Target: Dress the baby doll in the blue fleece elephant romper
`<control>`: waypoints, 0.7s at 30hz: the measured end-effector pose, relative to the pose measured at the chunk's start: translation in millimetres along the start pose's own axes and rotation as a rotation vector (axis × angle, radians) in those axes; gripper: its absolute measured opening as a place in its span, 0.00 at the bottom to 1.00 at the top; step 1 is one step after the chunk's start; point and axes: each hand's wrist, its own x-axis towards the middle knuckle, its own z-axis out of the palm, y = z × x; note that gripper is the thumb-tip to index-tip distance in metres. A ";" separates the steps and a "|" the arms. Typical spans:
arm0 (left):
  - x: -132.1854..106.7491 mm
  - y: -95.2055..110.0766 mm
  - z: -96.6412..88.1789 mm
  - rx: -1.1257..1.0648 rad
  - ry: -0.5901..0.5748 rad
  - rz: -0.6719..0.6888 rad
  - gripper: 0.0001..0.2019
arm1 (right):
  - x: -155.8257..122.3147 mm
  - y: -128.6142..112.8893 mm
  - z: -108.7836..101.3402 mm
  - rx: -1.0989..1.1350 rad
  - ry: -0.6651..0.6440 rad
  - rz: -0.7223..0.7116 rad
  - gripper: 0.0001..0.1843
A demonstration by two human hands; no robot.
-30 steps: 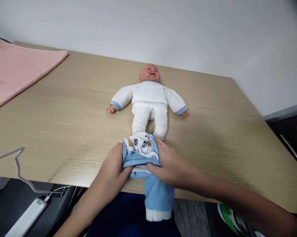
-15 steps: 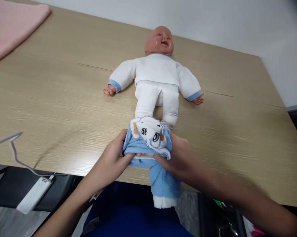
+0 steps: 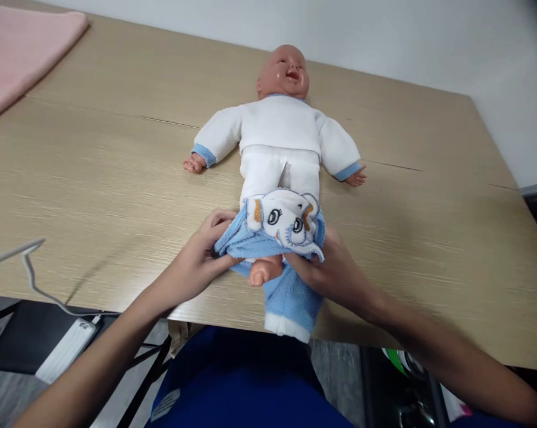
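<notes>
A baby doll in a white top with blue cuffs lies on its back, head away from me. Around its lower legs are blue plush pants with a white elephant-like face patch and a white cuff. My left hand grips the left edge of the pants, thumb on the near side. On the right edge, my right hand is closed in the same way, its fingers partly hidden behind the cloth. One doll foot sticks out of the blue cloth between my thumbs. The other foot is hidden.
The doll lies on a wooden table. A pink cloth covers the far left corner. A white cable hangs over the near left edge to a white phone-like device on a black seat. A white wall stands behind.
Both hands have pulled the pants up the doll's legs, away from me. The foot has come out through the cloth, and the hanging pant leg has risen toward the table.
</notes>
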 end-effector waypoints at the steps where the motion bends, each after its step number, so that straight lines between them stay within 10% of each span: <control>1: 2.5 0.9 -1.1 -0.014 0.014 0.006 0.05 | 2.4 0.6 -0.5 0.008 0.011 0.000 0.05; 7: 16.7 -3.6 -13.1 -0.152 0.087 -0.101 0.12 | 22.8 10.7 -10.5 0.137 -0.073 0.027 0.05; 15: 49.6 -12.7 -31.8 -0.247 -0.052 -0.098 0.17 | 48.7 16.7 -27.0 0.302 -0.230 0.126 0.29; 21: 49.0 -23.5 -45.9 -0.174 -0.043 -0.045 0.16 | 25.9 7.2 -43.0 0.283 -0.280 0.138 0.24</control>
